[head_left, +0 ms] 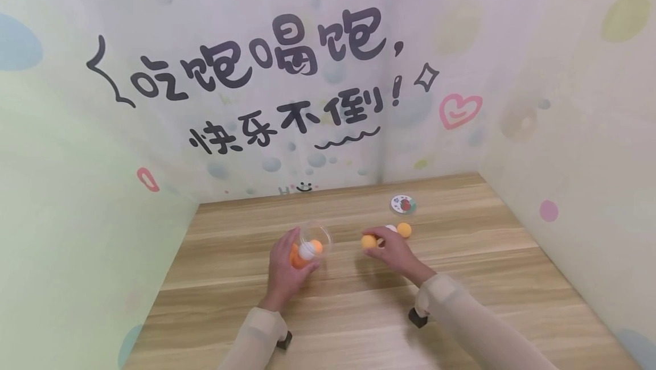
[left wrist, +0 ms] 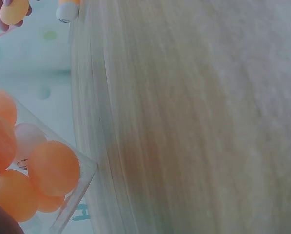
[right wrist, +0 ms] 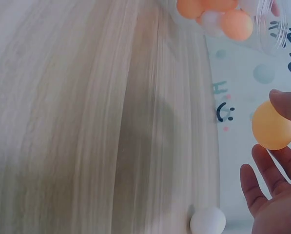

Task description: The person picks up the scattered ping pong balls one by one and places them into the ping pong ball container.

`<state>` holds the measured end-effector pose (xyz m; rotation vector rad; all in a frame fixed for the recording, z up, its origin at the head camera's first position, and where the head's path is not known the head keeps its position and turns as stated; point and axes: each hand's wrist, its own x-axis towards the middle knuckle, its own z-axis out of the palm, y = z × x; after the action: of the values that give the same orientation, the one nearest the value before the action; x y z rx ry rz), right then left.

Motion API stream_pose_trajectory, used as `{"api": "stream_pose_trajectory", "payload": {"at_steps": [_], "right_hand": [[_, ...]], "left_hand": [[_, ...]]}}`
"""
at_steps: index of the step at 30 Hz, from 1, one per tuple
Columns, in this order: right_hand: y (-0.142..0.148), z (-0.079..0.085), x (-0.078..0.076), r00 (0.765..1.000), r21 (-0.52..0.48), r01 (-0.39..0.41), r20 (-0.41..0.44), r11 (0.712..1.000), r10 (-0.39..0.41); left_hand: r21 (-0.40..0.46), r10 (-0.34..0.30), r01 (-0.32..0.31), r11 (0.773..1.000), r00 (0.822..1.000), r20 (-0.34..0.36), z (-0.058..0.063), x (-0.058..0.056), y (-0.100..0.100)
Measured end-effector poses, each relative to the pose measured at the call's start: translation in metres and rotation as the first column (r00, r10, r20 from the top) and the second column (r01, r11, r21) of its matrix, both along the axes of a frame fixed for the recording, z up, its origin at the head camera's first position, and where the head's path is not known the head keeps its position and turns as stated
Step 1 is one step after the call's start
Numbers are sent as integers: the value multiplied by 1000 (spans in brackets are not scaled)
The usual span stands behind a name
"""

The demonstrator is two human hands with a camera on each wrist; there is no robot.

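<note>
My left hand (head_left: 284,267) grips a clear plastic jar (head_left: 324,232) that holds several orange and white ping-pong balls (left wrist: 53,168). The jar leans, and its round rim (right wrist: 280,24) shows in the right wrist view. To the right of it, my right hand (head_left: 393,249) pinches a yellow-orange ping-pong ball (right wrist: 273,126) between thumb and fingers, apart from the jar. Just beyond that hand, a white ball (head_left: 391,228) and another orange ball (head_left: 404,230) lie on the table, the white one partly hidden by the hand.
A round lid-like disc (head_left: 403,204) with a printed picture lies farther back on the wood-grain table (head_left: 230,233). Pale walls (head_left: 328,148) with black lettering and coloured spots enclose the table at the back and both sides.
</note>
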<state>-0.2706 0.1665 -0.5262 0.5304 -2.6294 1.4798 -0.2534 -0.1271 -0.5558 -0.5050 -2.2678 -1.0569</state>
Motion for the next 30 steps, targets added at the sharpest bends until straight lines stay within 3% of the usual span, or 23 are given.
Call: {"api": "stream_pose_trajectory", "payload": {"at_steps": [23, 30], "right_hand": [[-42, 20, 7, 991, -58, -103, -90, 993, 97], [-54, 22, 8, 991, -57, -92, -104, 994, 86]], "left_hand": [[-14, 5, -6, 1000, 999, -45, -1, 0, -1], [-4, 3, -3, 1000, 999, -37, -2, -1, -1]]}}
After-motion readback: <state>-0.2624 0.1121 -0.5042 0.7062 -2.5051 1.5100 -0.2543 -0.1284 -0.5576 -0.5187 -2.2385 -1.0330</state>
